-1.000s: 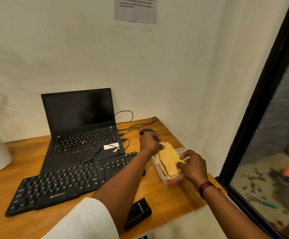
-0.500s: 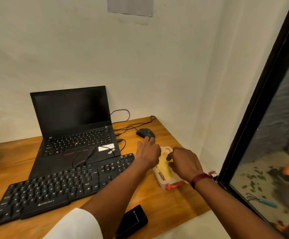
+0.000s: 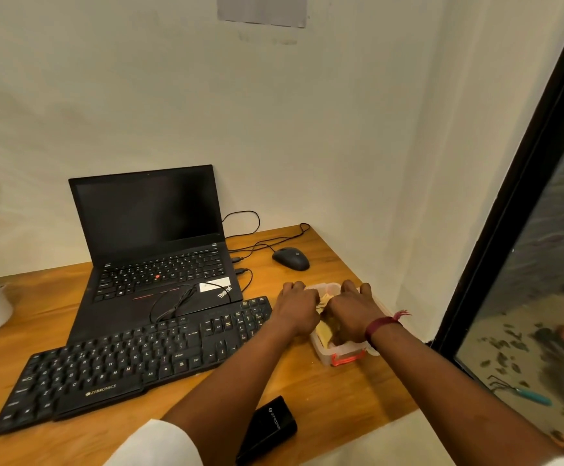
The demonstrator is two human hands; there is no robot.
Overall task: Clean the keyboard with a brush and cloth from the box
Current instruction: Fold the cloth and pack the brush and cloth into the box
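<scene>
**Q:** What could go wrong here?
**A:** On the desk (image 3: 307, 391), right of the keyboard (image 3: 132, 361), the box (image 3: 344, 356) sits near the edge. If you tug unevenly, the light box may tip or slide off.

**Q:** And your grip?
**A:** Your left hand (image 3: 295, 309) and right hand (image 3: 351, 311) curl over the box. I cannot tell whether either pinches the cloth (image 3: 322, 329). No brush shows.

**Q:** What differs?
**A:** A second ago you held the cloth raised. Now it lies low inside, and your hands are closer together.
</scene>
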